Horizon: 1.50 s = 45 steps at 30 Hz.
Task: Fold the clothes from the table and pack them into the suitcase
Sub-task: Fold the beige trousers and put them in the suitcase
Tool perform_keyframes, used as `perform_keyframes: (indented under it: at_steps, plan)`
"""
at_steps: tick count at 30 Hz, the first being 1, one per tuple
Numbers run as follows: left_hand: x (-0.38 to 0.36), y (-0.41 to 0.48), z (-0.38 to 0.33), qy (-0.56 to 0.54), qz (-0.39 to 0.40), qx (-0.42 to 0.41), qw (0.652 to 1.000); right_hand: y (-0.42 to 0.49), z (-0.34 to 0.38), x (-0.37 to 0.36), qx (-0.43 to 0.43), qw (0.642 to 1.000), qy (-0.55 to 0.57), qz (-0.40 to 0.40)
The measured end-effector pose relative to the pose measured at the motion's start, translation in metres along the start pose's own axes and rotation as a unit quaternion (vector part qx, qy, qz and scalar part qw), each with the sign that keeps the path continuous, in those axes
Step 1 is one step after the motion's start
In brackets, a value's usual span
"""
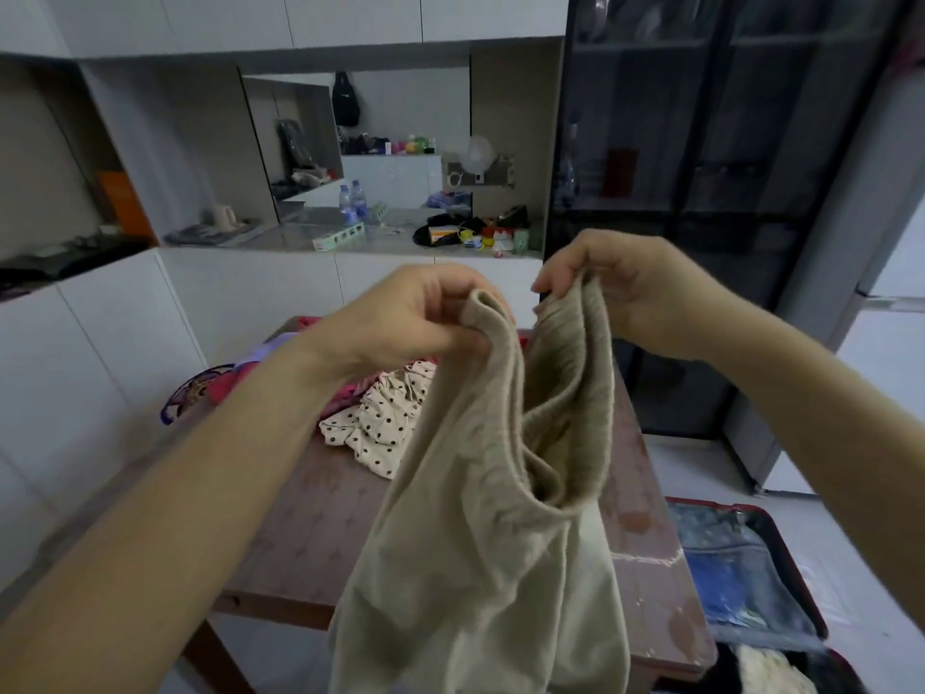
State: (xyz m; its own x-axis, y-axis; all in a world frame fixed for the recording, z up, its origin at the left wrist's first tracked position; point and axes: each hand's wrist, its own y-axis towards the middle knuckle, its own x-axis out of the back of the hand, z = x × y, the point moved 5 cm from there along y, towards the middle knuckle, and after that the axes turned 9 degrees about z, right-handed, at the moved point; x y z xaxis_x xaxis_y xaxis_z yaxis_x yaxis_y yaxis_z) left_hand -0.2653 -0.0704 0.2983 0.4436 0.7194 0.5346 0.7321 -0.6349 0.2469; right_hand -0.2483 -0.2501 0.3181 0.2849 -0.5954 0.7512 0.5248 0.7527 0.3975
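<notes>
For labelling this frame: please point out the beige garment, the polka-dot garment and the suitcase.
beige garment (pixel 475 568), head view, on its hanging front cloth.
polka-dot garment (pixel 383 428), head view, on its crumpled middle.
suitcase (pixel 736 568), head view, on the blue lining of its open half.

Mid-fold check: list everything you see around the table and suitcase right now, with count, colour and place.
beige garment: one, beige, held up over the table by its ribbed band
polka-dot garment: one, cream with dark dots, crumpled on the table
pink garment: one, pink, table's far left
table: one, brown, worn, in front
suitcase: one, red-rimmed, blue lining, open on floor at right
water bottles: two, clear with blue labels, back counter
left grip: one, bare, pinches the band's left side
right grip: one, bare, pinches the band's right side
</notes>
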Motion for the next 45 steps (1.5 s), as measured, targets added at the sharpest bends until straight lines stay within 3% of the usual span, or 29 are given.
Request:
perform_keyframes:
  at_steps: [4,7,10,16,18,20,23,26,31,38,45]
  plan:
    - [-0.012,0.016,0.004,-0.041,-0.026,-0.035,0.998,0.008,0.000,-0.011,0.001,0.999,-0.050,0.009]
    - [-0.014,0.020,0.009,-0.089,-0.015,-0.039,0.995,0.009,-0.002,-0.008,0.006,0.998,-0.055,-0.034]
    - [-0.015,0.021,0.009,-0.098,0.004,-0.039,0.994,0.011,-0.008,0.000,-0.054,0.995,-0.023,-0.080]
    - [0.002,0.022,0.009,-0.065,-0.168,-0.055,0.982,0.006,-0.002,0.015,-0.156,0.970,0.158,-0.098]
    - [0.004,0.023,0.009,-0.025,-0.198,-0.053,0.979,0.009,0.006,0.014,-0.169,0.985,0.039,-0.005]
    - [0.004,0.026,0.008,0.000,-0.213,-0.061,0.975,0.014,0.005,0.005,-0.195,0.967,-0.139,0.089]
    - [0.002,0.028,0.008,-0.044,-0.225,-0.078,0.970,0.018,0.001,0.005,-0.182,0.961,-0.200,0.065]
    - [-0.002,0.029,0.007,-0.124,-0.224,-0.100,0.961,0.017,0.006,0.024,-0.169,0.972,-0.163,0.025]
    - [-0.012,0.028,0.024,-0.111,-0.210,-0.079,0.968,0.020,0.019,0.061,-0.159,0.969,-0.189,0.022]
    - [-0.050,0.021,0.060,-0.188,-0.033,0.036,0.981,0.025,0.032,0.081,-0.147,0.974,-0.156,0.079]
    - [-0.052,0.020,0.056,-0.203,-0.077,-0.024,0.976,0.019,0.016,0.072,-0.148,0.975,-0.118,0.112]
